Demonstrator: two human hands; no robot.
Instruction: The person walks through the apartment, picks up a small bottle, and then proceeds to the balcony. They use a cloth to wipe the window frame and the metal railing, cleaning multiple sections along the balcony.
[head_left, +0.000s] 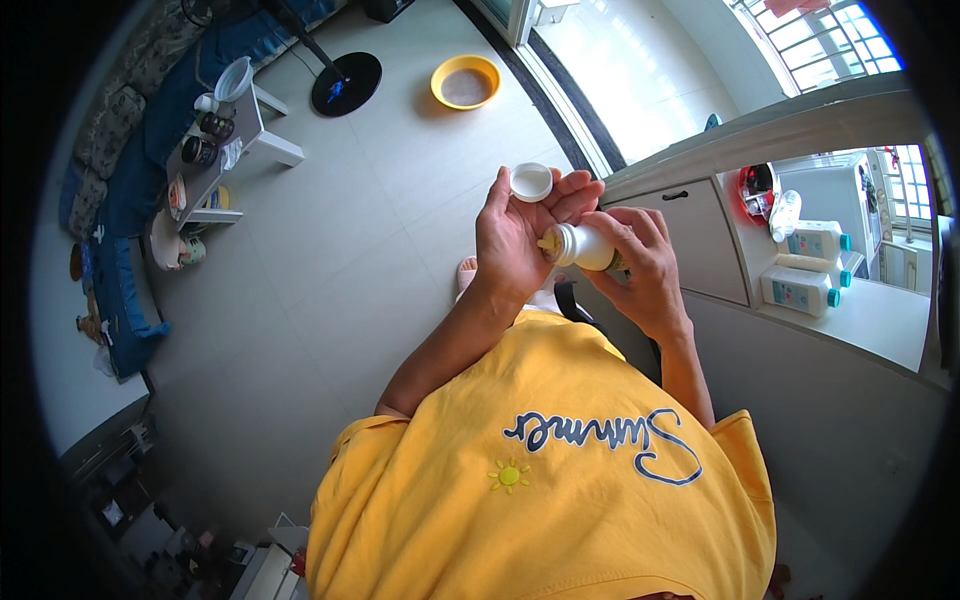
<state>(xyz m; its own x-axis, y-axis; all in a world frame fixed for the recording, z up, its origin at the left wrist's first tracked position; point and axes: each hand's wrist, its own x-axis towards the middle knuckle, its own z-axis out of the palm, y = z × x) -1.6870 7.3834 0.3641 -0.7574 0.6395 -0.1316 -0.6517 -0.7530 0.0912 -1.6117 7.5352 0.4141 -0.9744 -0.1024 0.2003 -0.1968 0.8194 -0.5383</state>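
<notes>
A small white plastic bottle (589, 247) lies tilted in my right hand (637, 259), its open mouth over the palm of my left hand (517, 232). Yellowish pieces, perhaps tablets or capsules, show at the bottle's mouth. My left hand is palm up and holds a round white screw cap (531, 182) at its fingers, the hollow inside facing up. The bottle's label is mostly hidden by my right fingers.
To the right stands a cabinet (675, 232) with white jugs (799, 291) on its shelf. A yellow basin (465, 82) and a black round stand base (346, 84) are on the tiled floor. A low white table (247, 135) with jars stands by a blue sofa.
</notes>
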